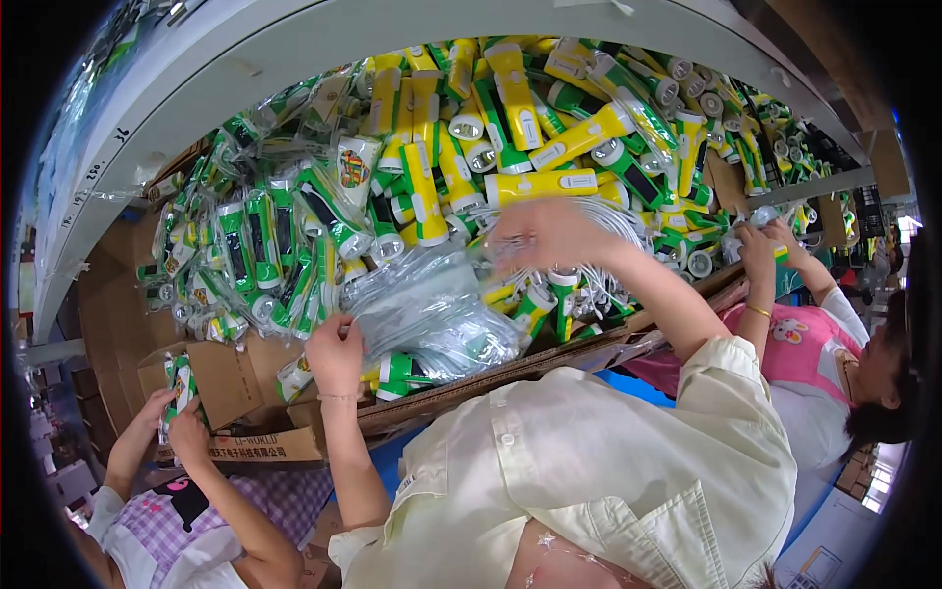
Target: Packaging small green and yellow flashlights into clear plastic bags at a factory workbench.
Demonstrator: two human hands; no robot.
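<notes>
dense flashlights (542,185) beyond right hand (549,236)

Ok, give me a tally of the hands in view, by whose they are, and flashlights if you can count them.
Wearer's: 2 (left hand, right hand)
Left co-worker's hands: 2
Right co-worker's hands: 2
Total: 6 hands
Flashlights: too many overlapping to count
</notes>
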